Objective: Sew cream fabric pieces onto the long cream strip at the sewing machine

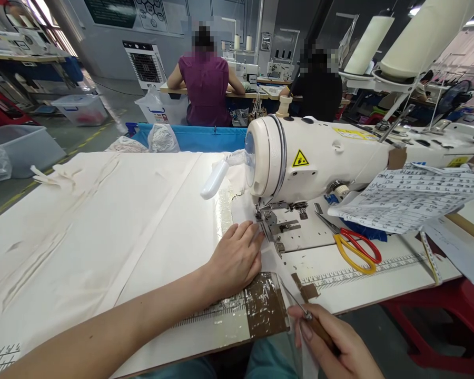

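Observation:
My left hand (237, 255) lies with its fingers stretched out on white fabric (243, 208), close to the presser foot (265, 221) of a white sewing machine (312, 158). Low at the table's front edge, my right hand (332, 337) is closed round the wooden handle of an awl (318, 329). Its thin metal point slants up and left along a narrow white fabric strip (278, 266). This strip runs from the foot down over the edge, past my right fingers; whether they also pinch it, I cannot tell.
Scissors (355, 247) with red and yellow handles rest right of the foot. Handwritten papers (406, 197) lean against the machine. Fabric scraps (57, 176) lie on the table's left (82, 231). Thread cones (369, 45) stand above right; a red stool (442, 326) is below. Two people sit ahead.

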{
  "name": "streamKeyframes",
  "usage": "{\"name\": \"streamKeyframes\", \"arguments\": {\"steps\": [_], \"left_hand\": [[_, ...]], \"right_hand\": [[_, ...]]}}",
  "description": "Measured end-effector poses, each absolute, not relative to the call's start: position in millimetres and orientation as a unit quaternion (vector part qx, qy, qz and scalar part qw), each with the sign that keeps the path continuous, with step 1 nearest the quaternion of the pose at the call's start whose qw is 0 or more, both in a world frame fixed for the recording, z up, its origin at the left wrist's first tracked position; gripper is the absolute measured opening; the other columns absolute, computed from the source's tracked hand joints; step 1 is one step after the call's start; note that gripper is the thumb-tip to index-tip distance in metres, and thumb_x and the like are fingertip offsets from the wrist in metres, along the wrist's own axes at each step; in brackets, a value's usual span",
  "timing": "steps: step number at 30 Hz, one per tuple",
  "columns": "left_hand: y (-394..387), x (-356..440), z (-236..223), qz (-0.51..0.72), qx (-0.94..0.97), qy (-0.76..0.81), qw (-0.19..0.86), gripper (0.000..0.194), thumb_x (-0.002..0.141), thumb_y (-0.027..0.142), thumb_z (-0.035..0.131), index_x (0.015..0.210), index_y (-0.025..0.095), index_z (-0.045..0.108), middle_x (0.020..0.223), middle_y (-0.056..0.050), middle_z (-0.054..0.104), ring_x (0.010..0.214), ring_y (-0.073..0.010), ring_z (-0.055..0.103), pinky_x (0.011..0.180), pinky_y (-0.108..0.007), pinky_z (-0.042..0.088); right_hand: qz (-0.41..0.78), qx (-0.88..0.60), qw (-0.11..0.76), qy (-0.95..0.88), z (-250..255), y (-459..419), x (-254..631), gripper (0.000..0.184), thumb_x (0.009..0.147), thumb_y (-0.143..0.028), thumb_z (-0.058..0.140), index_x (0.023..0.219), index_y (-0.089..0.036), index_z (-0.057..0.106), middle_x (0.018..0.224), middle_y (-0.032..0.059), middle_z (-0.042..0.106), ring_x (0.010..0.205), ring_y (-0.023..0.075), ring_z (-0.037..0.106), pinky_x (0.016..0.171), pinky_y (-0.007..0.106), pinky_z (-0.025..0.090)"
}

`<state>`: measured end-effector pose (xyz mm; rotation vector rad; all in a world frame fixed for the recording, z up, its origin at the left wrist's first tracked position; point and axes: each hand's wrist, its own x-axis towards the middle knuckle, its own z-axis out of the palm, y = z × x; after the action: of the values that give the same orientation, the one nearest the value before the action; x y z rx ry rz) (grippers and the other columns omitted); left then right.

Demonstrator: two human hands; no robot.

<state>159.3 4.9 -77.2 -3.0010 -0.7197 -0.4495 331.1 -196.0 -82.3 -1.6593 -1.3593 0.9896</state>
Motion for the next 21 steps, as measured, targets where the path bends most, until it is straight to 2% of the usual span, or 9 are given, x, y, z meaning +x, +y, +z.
{"name": "streamKeyframes", "arguments": {"steps": [5, 11, 14, 17, 19, 21], "left_hand": [[4.5, 159.0, -77.6, -0.145, -0.962, -0.23, 0.012, 0.042, 0.099, 0.026, 0.037, 0.132, 0.006, 0.052, 0.136, -0.019, 0.051, 0.13, -0.0333, 0.043, 0.107, -0.049, 0.04], [3.2, 159.7, -75.2, -0.156, -0.962, -0.225, 0.01, 0.041, 0.098, 0.025, 0.039, 0.131, 0.005, 0.053, 0.134, -0.019, 0.051, 0.129, -0.0332, 0.042, 0.108, -0.049, 0.038], [4.1, 161.8, -71.8, -0.141, -0.962, -0.233, 0.019, 0.038, 0.097, 0.023, 0.042, 0.127, 0.004, 0.055, 0.125, -0.019, 0.054, 0.12, -0.0325, 0.046, 0.103, -0.047, 0.041], [8.7, 164.7, -69.8, -0.116, -0.963, -0.24, 0.043, 0.032, 0.097, 0.017, 0.042, 0.123, 0.005, 0.057, 0.111, -0.016, 0.058, 0.103, -0.0292, 0.05, 0.088, -0.043, 0.047], [13.0, 165.9, -70.2, -0.107, -0.964, -0.236, 0.06, 0.03, 0.096, 0.011, 0.041, 0.119, 0.006, 0.059, 0.107, -0.015, 0.059, 0.096, -0.0272, 0.051, 0.081, -0.041, 0.048], [16.1, 165.7, -71.3, -0.108, -0.965, -0.231, 0.065, 0.03, 0.095, 0.007, 0.039, 0.118, 0.006, 0.059, 0.107, -0.015, 0.059, 0.094, -0.0266, 0.051, 0.079, -0.04, 0.048]], "right_hand": [[0.384, -0.676, 0.391, -0.493, -83.1, -185.9, 323.6, 0.036, 0.1, -0.048, 0.05, 0.123, -0.026, 0.068, 0.106, 0.0084, 0.071, 0.094, 0.0232, 0.067, 0.077, 0.025, 0.055], [0.387, -0.646, 0.376, -0.54, -71.1, -169.6, 319.5, 0.038, 0.103, -0.044, 0.043, 0.132, -0.026, 0.06, 0.108, 0.008, 0.069, 0.085, 0.0202, 0.066, 0.072, 0.023, 0.053], [0.391, -0.643, 0.372, -0.544, -66.7, -163.0, 318.3, 0.039, 0.103, -0.043, 0.042, 0.133, -0.026, 0.059, 0.1, 0.0063, 0.07, 0.075, 0.0191, 0.063, 0.078, 0.027, 0.054], [0.424, -0.648, 0.411, -0.482, -69.6, -162.0, 311.5, 0.04, 0.101, -0.047, 0.048, 0.132, -0.025, 0.062, 0.108, 0.0079, 0.069, 0.092, 0.0227, 0.065, 0.085, 0.03, 0.053], [0.509, -0.617, 0.464, -0.38, -74.5, -165.0, 302.1, 0.046, 0.097, -0.051, 0.057, 0.133, -0.024, 0.061, 0.1, 0.0075, 0.071, 0.085, 0.0228, 0.068, 0.075, 0.03, 0.056], [0.602, -0.556, 0.515, -0.251, -78.8, -170.2, 290.3, 0.055, 0.09, -0.054, 0.067, 0.133, -0.019, 0.06, 0.078, 0.0046, 0.071, 0.064, 0.0201, 0.068, 0.062, 0.029, 0.056]]}}
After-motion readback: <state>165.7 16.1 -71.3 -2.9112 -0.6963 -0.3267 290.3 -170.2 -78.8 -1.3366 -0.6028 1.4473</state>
